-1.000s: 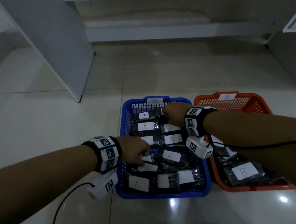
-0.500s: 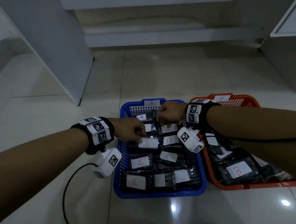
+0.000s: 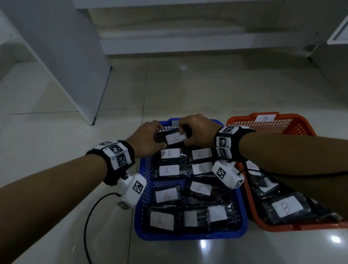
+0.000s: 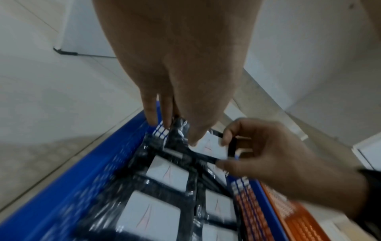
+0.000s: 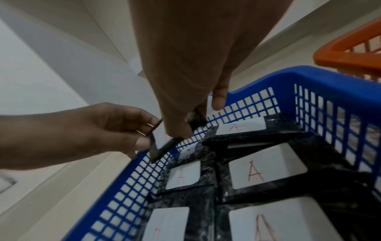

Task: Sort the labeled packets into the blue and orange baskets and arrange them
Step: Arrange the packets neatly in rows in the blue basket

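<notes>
A: Both hands at the far edge of the blue basket. Left hand, right hand share one black packet, white label marked A, held above the far row.

B: Grip?

A: Left fingers curled, pinching the packet's left end. Right fingers pinch its right end, thumb on the label. Packet held up off the packets under it, tilted a little.

B: Basket contents?

A: Blue basket holds black packets in two columns, labels up, most reading A in red. Nearest row: one A label at the near left corner, two labels beside it whose letters I cannot read.

B: The other one?

A: Orange basket stands touching the blue one's right side, on the tiled floor. A tag marked B sits on its far rim. Inside, black packets, one large B label near the near edge. The right forearm crosses over it and hides much of the middle.

B: Wrists?

A: Marker bands, white camera units, a black cable trailing from the left one across the floor.
</notes>
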